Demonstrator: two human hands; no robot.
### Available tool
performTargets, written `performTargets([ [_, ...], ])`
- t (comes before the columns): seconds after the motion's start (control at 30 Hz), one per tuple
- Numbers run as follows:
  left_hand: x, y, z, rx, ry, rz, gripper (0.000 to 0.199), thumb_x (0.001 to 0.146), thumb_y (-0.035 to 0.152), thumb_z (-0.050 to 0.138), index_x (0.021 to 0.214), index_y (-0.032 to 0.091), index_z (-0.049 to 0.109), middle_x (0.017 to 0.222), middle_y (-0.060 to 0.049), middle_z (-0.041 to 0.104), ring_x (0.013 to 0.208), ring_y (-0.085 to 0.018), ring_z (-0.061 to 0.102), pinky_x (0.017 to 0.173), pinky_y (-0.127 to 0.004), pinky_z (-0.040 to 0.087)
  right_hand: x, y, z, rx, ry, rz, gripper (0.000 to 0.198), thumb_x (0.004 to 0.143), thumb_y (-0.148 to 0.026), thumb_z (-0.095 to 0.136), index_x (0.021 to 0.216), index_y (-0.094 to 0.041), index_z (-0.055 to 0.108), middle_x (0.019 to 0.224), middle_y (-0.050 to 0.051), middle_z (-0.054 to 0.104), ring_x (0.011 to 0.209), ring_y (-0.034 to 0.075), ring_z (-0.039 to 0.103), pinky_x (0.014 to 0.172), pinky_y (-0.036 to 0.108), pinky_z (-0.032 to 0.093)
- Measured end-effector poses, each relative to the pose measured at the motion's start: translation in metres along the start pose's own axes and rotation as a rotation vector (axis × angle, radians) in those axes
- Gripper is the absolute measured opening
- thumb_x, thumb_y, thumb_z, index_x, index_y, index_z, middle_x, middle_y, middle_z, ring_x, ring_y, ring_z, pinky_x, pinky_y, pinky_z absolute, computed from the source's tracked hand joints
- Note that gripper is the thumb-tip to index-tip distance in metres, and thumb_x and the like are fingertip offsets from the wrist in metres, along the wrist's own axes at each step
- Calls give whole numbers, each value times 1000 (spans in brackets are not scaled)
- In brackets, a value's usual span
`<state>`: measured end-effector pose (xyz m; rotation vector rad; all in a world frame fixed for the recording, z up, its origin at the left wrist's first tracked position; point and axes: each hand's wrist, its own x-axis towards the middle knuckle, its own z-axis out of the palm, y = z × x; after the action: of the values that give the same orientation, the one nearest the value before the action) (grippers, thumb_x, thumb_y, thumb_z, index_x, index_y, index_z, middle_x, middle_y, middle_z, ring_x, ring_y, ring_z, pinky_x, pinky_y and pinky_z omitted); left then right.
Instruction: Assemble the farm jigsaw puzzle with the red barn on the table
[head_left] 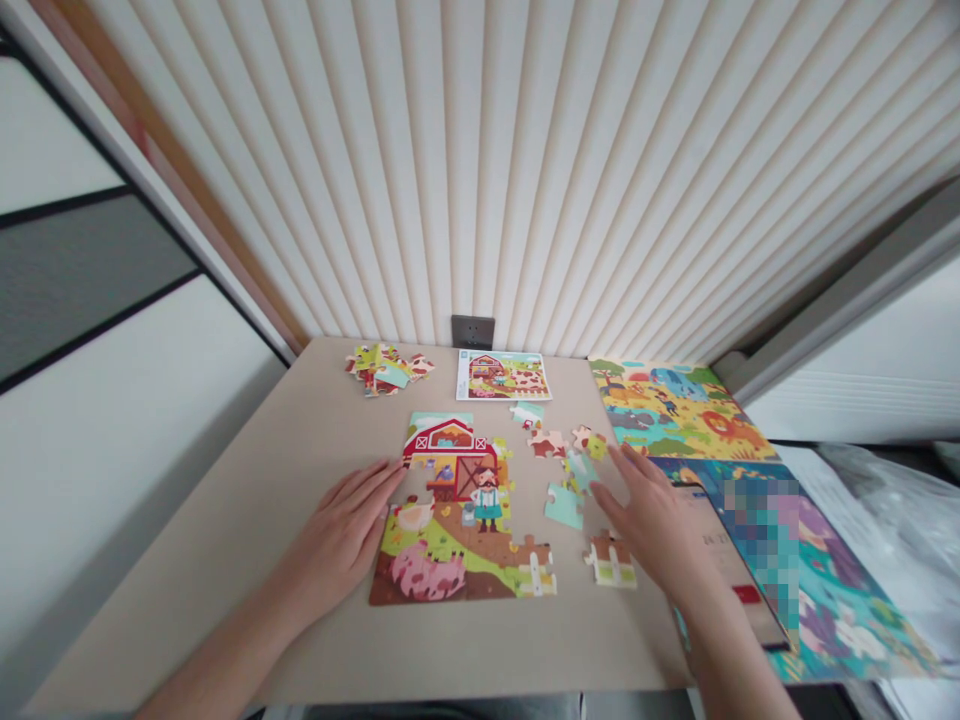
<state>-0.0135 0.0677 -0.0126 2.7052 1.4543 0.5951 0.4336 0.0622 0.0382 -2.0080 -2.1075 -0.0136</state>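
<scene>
A partly joined farm jigsaw puzzle (480,560) lies flat, showing a red barn, a farmer, a hen and a pig; its right side has a ragged edge. My left hand (349,525) rests along the puzzle's left edge, fingers stretched out flat. On the right, my right hand (645,505) hovers or rests with fingers apart beside loose pieces. Closest to its fingertips are a yellow-green puzzle piece (596,446) and a pale blue puzzle piece (565,506). A brown cow-patterned piece (547,443) lies farther left. A fence piece (613,562) sits below the right hand.
A picture card (510,377) of the farm scene stands behind the puzzle. At the back left is a pile of puzzle pieces (381,370). To the right are a safari puzzle (675,408), an undersea puzzle (847,590) and a phone (739,570). A pleated wall closes off the back.
</scene>
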Motion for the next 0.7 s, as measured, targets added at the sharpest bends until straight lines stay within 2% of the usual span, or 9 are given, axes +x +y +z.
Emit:
performTargets([
  [0.13,0,2,-1,-2,-4,-10,57,105,20,42,162,21,42,159,-8,54,147,-26,50,122,-48,44,43,-51,8,9,-100,-123,46,101,-35,59,144,-18,60,146,17,63,138,33,57,113,47,45],
  [0.23,0,4,-2,6,-10,-15,56,105,18,42,160,20,44,159,-8,55,146,-25,50,122,-47,44,62,-66,11,-19,-154,-129,36,99,-35,66,133,-23,67,130,14,71,124,31,65,106,43,48],
  [0.33,0,6,-4,17,-22,-19,54,105,18,42,159,18,45,159,-8,54,147,-25,48,123,-46,43,66,-64,15,-33,-137,-115,31,99,-37,67,127,-24,71,122,13,73,119,30,66,101,42,48],
  [0.53,1,8,-8,-11,-44,-31,57,104,18,43,162,20,42,161,-7,52,148,-25,48,123,-47,42,61,-47,25,31,-58,-162,32,100,-43,69,128,-27,72,120,10,71,111,29,66,98,42,48],
  [0.7,0,7,-9,-6,-60,-30,60,104,18,43,164,21,38,163,-7,50,150,-26,46,124,-47,41,57,-45,25,21,-35,-189,29,99,-44,69,121,-25,73,117,10,71,108,28,66,96,41,47],
])
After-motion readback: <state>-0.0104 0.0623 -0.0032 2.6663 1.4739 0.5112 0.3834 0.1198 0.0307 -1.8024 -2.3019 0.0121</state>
